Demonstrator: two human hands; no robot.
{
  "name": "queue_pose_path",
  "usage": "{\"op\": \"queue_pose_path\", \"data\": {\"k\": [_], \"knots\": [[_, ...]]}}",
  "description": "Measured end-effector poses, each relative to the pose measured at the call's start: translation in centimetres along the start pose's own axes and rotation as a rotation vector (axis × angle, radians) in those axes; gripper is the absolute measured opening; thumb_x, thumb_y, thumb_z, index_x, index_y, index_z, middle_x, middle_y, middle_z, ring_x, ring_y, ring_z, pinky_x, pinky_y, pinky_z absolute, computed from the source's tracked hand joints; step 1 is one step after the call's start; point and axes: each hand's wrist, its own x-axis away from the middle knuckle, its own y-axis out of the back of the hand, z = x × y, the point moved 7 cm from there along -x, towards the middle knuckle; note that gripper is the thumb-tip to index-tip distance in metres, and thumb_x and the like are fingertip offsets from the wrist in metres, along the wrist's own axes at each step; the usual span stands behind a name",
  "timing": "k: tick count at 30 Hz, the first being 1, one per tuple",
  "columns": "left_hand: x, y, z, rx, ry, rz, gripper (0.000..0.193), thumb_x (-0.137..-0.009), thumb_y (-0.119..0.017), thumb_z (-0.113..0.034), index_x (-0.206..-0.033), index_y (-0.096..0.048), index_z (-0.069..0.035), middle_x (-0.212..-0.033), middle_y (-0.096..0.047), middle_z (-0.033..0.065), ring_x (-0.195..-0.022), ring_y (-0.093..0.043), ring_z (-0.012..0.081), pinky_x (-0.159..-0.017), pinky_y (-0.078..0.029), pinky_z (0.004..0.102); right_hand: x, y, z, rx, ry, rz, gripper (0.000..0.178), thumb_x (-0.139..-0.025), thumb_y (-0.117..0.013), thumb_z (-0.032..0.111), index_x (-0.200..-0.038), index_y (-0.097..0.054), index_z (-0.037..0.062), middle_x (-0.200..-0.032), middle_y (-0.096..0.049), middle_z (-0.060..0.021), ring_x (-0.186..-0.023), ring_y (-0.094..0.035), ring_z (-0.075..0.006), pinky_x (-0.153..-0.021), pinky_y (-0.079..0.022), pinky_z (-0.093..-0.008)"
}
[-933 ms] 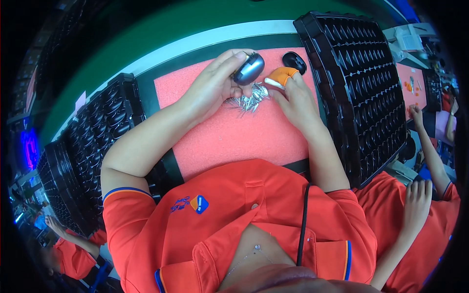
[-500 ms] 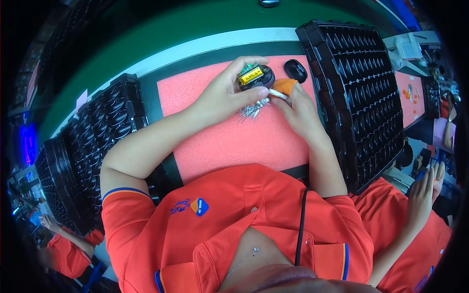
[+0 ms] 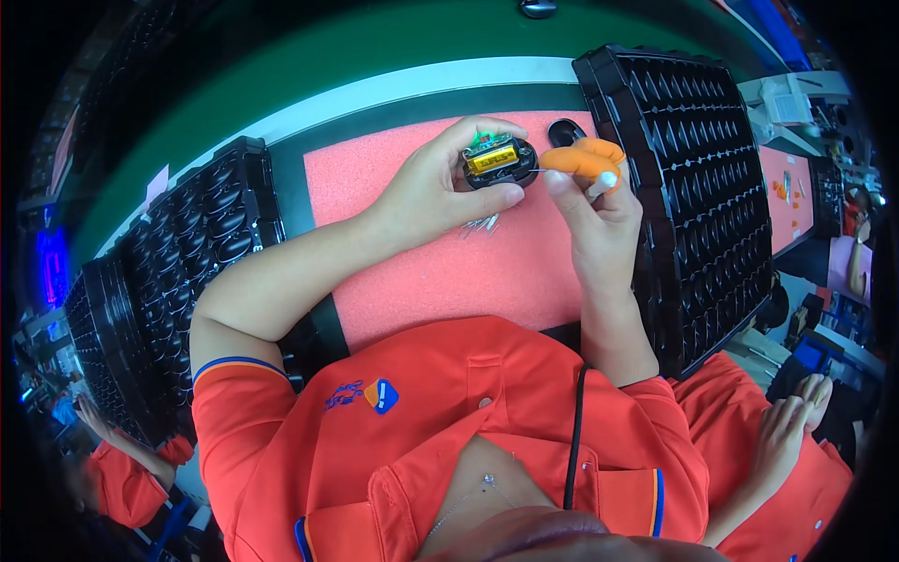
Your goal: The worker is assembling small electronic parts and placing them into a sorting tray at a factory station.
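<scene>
My left hand is closed round a small black oval device with its inside exposed, most like an opened computer mouse. A yellow-wrapped cylinder and a green circuit board show inside it. My right hand, with orange finger covers on some fingers, pinches a thin metal pin whose tip is at the device's right edge. A slim white piece also shows among those fingers; its kind is unclear. Below the device, partly hidden by my left hand, loose metal pins lie on the pink foam mat.
A black shell lies at the mat's far right. Stacked black moulded trays stand on the right and on the left. Beyond is a green surface with a dark mouse. Co-workers in red sit at both sides.
My right hand has drawn back to the right and turned, showing its orange-covered fingers. The device has moved slightly right and down, tilting its inside more into view.
</scene>
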Motion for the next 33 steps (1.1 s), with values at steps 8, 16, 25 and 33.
{"op": "queue_pose_path", "data": {"k": [8, 16, 25, 33], "knots": [[0.0, 0.0, -0.2, -0.045, -0.008, 0.006, 0.051, -0.083, -0.068, -0.003, -0.128, -0.045, -0.006, -0.122, -0.048, 0.0050, -0.113, -0.049, 0.0140, -0.095, -0.044, 0.0306, 0.3, -0.9, 1.6, 0.296, 0.313, 0.083, 0.014, -0.082, -0.069, 0.006, -0.095, -0.065, 0.0010, -0.095, -0.053, -0.0045, -0.078, -0.049, -0.0089, -0.068, -0.040, -0.0219], [0.0, -0.1, -0.1, 0.030, -0.009, 0.014, 0.052, -0.082, -0.069, -0.004, -0.128, -0.045, -0.005, -0.121, -0.049, 0.0053, -0.111, -0.050, 0.0142, -0.094, -0.044, 0.0298, 1.0, -0.7, 0.9, 0.179, 0.309, -0.106, 0.022, -0.078, -0.072, 0.004, -0.100, -0.070, 0.0041, -0.090, -0.053, -0.0054, -0.078, -0.051, -0.0135, -0.064, -0.042, -0.0235], [-0.4, 0.2, 0.4, 0.114, -0.026, 0.029, 0.055, -0.082, -0.069, -0.004, -0.131, -0.043, -0.004, -0.120, -0.051, 0.0055, -0.111, -0.051, 0.0129, -0.095, -0.044, 0.0293, 1.3, -1.3, 0.9, 0.180, 0.354, -0.047, 0.025, -0.081, -0.069, 0.004, -0.105, -0.067, -0.0006, -0.095, -0.053, -0.0082, -0.079, -0.052, -0.0151, -0.067, -0.043, -0.0244], [-0.2, 0.3, 0.2, 0.080, -0.027, 0.004, 0.053, -0.082, -0.068, -0.001, -0.130, -0.045, -0.004, -0.117, -0.054, 0.0054, -0.108, -0.053, 0.0130, -0.095, -0.045, 0.0287, 2.1, -2.2, 0.2, 0.210, 0.419, -0.048, 0.027, -0.083, -0.068, 0.005, -0.108, -0.064, -0.0038, -0.100, -0.052, -0.0097, -0.080, -0.053, -0.0150, -0.066, -0.044, -0.0250]]}}
